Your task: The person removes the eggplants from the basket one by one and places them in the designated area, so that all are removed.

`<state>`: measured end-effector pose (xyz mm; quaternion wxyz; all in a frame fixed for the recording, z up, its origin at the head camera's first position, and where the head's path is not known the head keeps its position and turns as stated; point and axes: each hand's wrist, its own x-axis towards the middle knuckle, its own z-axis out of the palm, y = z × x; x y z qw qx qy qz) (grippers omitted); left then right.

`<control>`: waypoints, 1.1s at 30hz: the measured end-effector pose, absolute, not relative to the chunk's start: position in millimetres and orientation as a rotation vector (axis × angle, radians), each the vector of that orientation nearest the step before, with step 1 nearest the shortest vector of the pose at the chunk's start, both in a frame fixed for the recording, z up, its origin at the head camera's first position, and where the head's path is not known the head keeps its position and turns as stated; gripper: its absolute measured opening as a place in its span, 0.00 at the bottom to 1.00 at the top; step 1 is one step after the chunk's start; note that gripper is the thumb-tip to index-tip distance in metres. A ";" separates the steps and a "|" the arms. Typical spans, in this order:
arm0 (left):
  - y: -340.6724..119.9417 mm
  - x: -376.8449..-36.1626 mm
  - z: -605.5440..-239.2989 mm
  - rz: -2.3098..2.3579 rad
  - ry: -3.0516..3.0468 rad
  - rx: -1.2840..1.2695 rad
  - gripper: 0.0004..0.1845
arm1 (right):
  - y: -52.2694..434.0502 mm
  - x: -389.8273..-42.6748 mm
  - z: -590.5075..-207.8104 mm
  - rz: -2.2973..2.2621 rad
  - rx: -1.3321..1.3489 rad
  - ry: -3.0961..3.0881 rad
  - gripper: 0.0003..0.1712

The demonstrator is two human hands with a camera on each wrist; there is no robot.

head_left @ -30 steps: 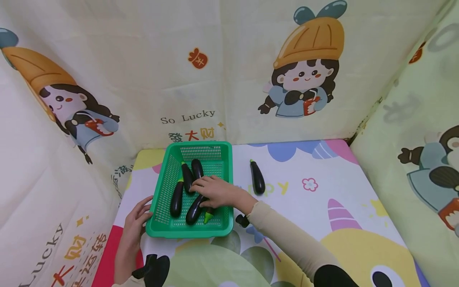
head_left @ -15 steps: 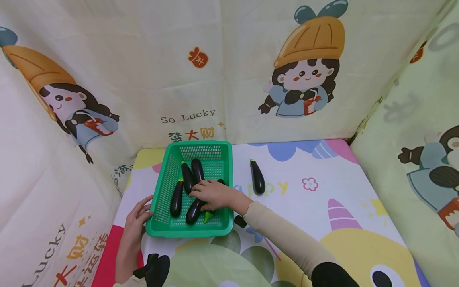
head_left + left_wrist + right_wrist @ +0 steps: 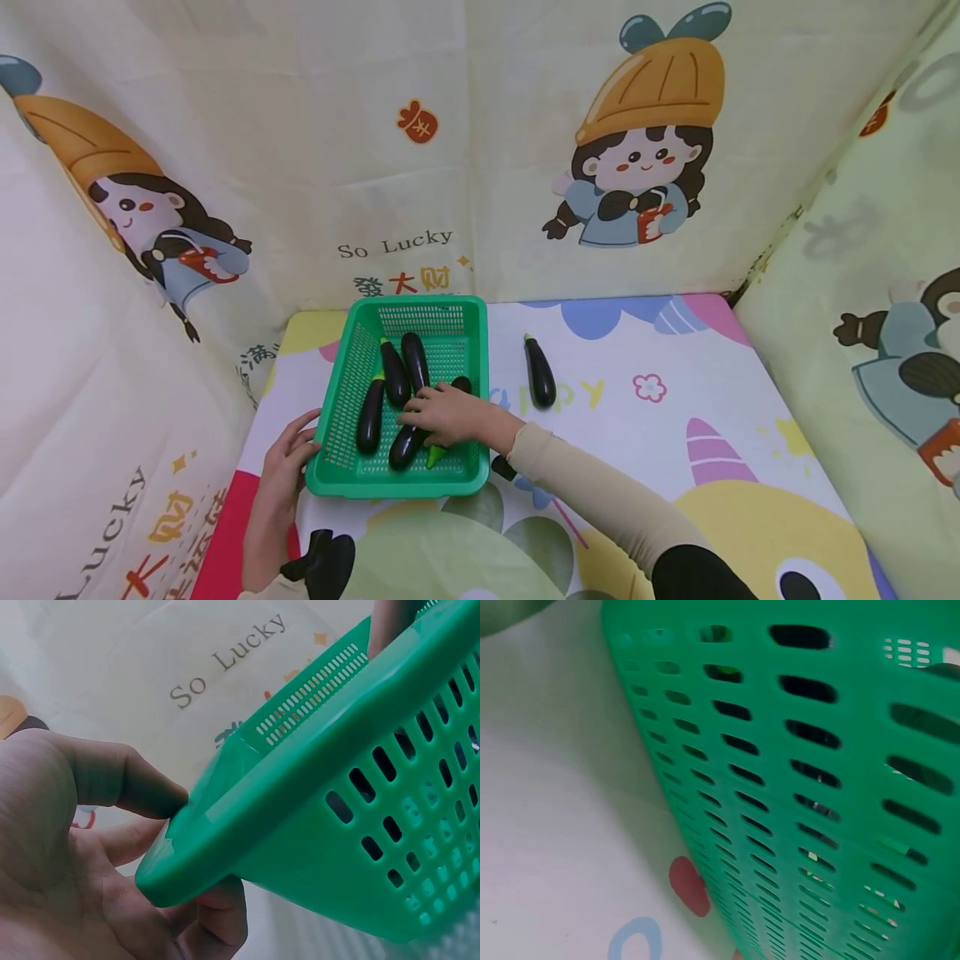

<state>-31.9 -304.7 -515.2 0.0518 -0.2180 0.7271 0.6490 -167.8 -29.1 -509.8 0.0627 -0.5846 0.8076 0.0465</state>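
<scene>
A green plastic basket [image 3: 397, 487] stands on the patterned mat and holds several dark eggplants [image 3: 371, 417]. My right hand [image 3: 442, 412] lies inside it, fingers stretched flat over an eggplant whose tip [image 3: 461, 384] and green stem [image 3: 435, 455] show on either side. My left hand [image 3: 281, 462] grips the basket's near left corner. In the left wrist view, that left hand [image 3: 75, 825] has its thumb on the rim of the basket [image 3: 337, 772] and fingers curled beneath. The right wrist view shows only the basket's slotted wall [image 3: 817, 787].
One more eggplant [image 3: 539, 372] lies on the mat [image 3: 675, 417] right of the basket. Cartoon-printed fabric walls [image 3: 525, 167] close in the table at the back, left and right. Bare mat stretches to the right and front.
My right hand has slid a little toward me over the eggplant, uncovering its dark tip. The eggplant, the basket and my left hand have stayed in place.
</scene>
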 end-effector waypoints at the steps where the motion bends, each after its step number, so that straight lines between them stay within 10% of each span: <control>1: -304.5 -31.8 -515.0 1.974 2.212 -0.665 0.34 | -29.3 -167.4 -511.0 0.150 -1.768 2.441 0.33; 33: -302.2 -32.5 -515.2 1.995 2.159 -0.745 0.36 | -38.0 -162.2 -519.3 0.249 -1.820 2.466 0.24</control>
